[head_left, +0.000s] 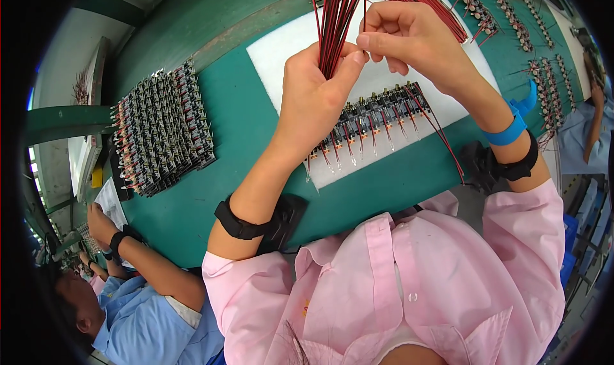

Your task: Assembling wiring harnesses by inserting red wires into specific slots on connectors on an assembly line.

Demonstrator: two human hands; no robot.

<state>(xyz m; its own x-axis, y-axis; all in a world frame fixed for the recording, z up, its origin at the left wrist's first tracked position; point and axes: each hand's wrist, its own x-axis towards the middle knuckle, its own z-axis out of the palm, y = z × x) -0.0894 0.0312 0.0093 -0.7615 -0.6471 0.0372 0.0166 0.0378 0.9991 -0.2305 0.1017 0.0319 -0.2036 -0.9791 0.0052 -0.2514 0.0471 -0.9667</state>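
Observation:
My left hand (314, 101) is closed around a bundle of thin red and black wires (336, 23), which fans upward out of the fist. Close beside it, my right hand (419, 42) pinches a single wire (365, 12) at the bundle's right edge, its thumb almost touching the left thumb. Below both hands, a row of small circuit boards (384, 109) with clear-tipped leads lies on a white foam sheet (272, 61). A few loose red and black wires (448, 144) trail from the row's right end.
On the green table (236, 160), a large block of stacked circuit boards (166, 132) stands at left. More red wires (428, 4) lie at the foam's far edge. Strips of small round parts (511, 20) are at far right. A co-worker in a blue shirt (150, 323) sits at left.

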